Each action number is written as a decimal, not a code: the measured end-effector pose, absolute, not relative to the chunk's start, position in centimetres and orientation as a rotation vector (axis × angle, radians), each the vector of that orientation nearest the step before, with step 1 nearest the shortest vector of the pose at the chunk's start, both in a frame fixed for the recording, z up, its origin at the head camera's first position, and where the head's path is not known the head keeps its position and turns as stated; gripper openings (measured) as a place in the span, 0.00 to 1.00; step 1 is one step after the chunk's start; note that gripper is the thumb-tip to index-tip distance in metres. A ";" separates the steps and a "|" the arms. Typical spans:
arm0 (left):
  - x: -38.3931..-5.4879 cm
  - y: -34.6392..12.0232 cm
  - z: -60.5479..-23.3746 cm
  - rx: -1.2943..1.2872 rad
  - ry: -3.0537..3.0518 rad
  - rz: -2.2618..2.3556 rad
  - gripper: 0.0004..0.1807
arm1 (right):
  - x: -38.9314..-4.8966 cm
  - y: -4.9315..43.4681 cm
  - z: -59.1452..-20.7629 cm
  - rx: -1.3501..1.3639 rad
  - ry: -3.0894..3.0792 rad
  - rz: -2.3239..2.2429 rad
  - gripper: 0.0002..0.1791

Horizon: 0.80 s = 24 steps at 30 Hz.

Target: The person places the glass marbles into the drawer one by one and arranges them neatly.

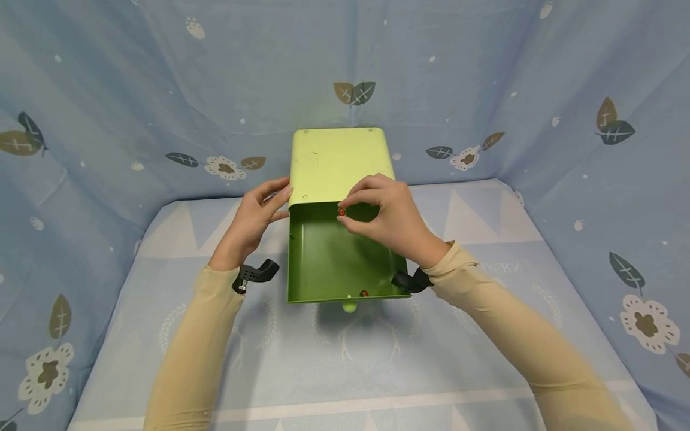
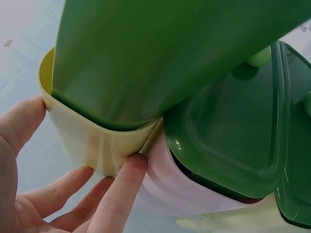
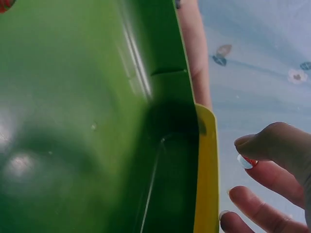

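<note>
My right hand [image 1: 389, 214] pinches a small red bead [image 1: 342, 211] between thumb and forefinger, over the back of a pulled-out green drawer [image 1: 329, 257]. In the right wrist view the bead [image 3: 250, 161] looks glossy and partly hidden by the fingertips. A second red bead [image 1: 364, 293] lies in the drawer by its front wall, near the light green knob [image 1: 349, 306]. My left hand [image 1: 252, 215] touches the left side of the yellow-green casing [image 1: 342, 164], its fingers spread and fairly straight; the left wrist view shows the fingertips [image 2: 132, 162] against the casing wall.
Beneath the top casing, a pink casing [image 2: 170, 187] and another yellowish one carry green drawer fronts [image 2: 233, 131], pushed in. The unit stands on a pale patterned tabletop [image 1: 431, 371], backed by a blue leaf-print curtain [image 1: 458, 72].
</note>
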<state>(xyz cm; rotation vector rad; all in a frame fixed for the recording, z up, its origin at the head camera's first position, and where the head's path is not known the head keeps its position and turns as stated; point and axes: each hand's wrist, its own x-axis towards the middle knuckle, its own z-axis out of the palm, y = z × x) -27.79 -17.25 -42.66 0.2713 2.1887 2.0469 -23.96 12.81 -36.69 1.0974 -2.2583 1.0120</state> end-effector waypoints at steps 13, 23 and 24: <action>-27.7 -17.2 -42.7 0.253 2.191 2.046 0.37 | -24.0 11.9 -36.9 1.247 -2.287 1.007 0.05; -27.5 -17.1 -42.6 0.246 2.195 2.051 0.37 | -24.7 11.7 -37.1 1.377 -2.364 0.915 0.05; -27.5 -17.1 -42.5 0.247 2.195 2.051 0.37 | -24.7 11.6 -37.0 1.387 -2.364 0.884 0.05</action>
